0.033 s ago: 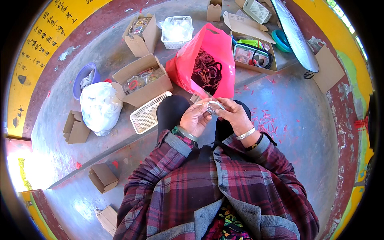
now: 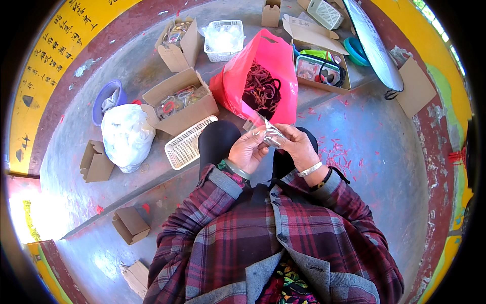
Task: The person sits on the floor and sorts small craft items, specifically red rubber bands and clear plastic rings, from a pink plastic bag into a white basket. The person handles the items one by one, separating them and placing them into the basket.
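Between my knees, both hands pinch a small clear plastic bag (image 2: 274, 136) with something pale and curved inside, too small to make out. My left hand (image 2: 247, 152) grips its left side, thumb and forefinger together. On the other side, my right hand (image 2: 301, 150) holds it with bent fingers. The upper corner of the bag sticks out past my left fingertips. Just beyond my hands stands a pink plastic bag (image 2: 273, 66), its mouth showing a tangle of dark red cords (image 2: 261, 93).
Left of my knees lie a cream basket (image 2: 174, 153), a cardboard box of small packets (image 2: 200, 105) and a stuffed white plastic bag (image 2: 127, 137). Another open box (image 2: 340, 87) holds a container and black cable at the far right. Red scraps (image 2: 336, 158) litter the floor.
The clear bag has turned slightly in my fingers, and more of its film shows above my left hand. The pale curved shape stands out less. Both hands stay nearly in place.
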A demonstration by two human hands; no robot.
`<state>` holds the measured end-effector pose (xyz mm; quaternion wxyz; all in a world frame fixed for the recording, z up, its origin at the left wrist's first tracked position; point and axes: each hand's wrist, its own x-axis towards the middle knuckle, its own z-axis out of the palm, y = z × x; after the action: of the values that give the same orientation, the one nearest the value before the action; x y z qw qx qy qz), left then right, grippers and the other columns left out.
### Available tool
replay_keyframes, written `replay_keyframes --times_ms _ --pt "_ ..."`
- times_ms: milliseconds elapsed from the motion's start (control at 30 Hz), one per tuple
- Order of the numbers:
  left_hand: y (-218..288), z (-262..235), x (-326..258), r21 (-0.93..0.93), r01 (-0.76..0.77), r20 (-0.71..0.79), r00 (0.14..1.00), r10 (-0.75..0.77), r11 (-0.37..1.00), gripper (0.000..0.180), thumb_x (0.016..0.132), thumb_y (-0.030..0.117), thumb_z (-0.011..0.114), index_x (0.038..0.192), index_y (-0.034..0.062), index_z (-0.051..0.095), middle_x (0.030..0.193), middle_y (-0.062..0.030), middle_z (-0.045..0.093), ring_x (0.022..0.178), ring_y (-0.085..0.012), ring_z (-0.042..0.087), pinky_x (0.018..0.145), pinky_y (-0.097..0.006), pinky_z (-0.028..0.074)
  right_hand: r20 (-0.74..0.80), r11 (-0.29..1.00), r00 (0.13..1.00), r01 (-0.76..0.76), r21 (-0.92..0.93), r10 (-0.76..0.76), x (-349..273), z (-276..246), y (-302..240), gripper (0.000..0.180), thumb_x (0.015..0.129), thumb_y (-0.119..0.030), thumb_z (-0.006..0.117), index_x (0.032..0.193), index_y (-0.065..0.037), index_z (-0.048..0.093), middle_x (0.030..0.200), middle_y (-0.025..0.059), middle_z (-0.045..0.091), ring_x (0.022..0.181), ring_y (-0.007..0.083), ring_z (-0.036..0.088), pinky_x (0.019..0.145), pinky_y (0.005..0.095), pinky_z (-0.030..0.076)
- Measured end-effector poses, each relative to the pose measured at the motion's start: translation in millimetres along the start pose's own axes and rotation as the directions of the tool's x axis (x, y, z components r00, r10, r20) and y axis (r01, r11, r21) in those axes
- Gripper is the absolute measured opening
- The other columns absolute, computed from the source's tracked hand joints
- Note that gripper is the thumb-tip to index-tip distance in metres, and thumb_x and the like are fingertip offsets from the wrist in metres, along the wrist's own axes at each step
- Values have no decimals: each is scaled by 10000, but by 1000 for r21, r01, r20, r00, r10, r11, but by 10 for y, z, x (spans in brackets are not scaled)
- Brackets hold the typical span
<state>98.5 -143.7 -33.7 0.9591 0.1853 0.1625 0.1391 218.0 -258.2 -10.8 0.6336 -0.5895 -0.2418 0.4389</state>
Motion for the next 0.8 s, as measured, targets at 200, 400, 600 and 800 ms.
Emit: replay_keyframes --times_ms 200,400,600,800 --pt "-49 -66 15 33 32 -12 999 -31 999 196 888 130 536 1051 21 547 899 -55 619 731 -90 588 581 -169 496 -42 987 999 -37 -159 31 -18 -4 -33 362 802 -134 653 1119 14 558 840 2 594 648 39 490 546 176 396" --pt "-51 -95 30 12 -74 -108 991 75 997 168 900 132 517 1021 23 555 874 -46 615 682 -80 566 583 -174 483 -33 931 970 221 -292 -241 2 2 116 439 780 -116 669 1169 17 514 945 46 596 781 84 553 612 223 454" --pt "7 -102 33 103 -103 -95 989 113 989 151 912 133 497 1001 32 564 875 -43 622 692 -80 567 576 -178 458 53 877 956 287 -386 -289 1 -55 40 457 768 -99 672 1170 31 498 1048 80 583 976 138 552 706 269 480" --pt "-9 -32 -8 279 -53 -80 994 79 959 168 897 131 530 1041 45 538 893 -35 626 725 -78 580 572 -176 455 18 997 997 -79 13 79 5 -70 -103 307 802 -161 652 1016 45 574 912 48 613 816 90 553 699 212 429"
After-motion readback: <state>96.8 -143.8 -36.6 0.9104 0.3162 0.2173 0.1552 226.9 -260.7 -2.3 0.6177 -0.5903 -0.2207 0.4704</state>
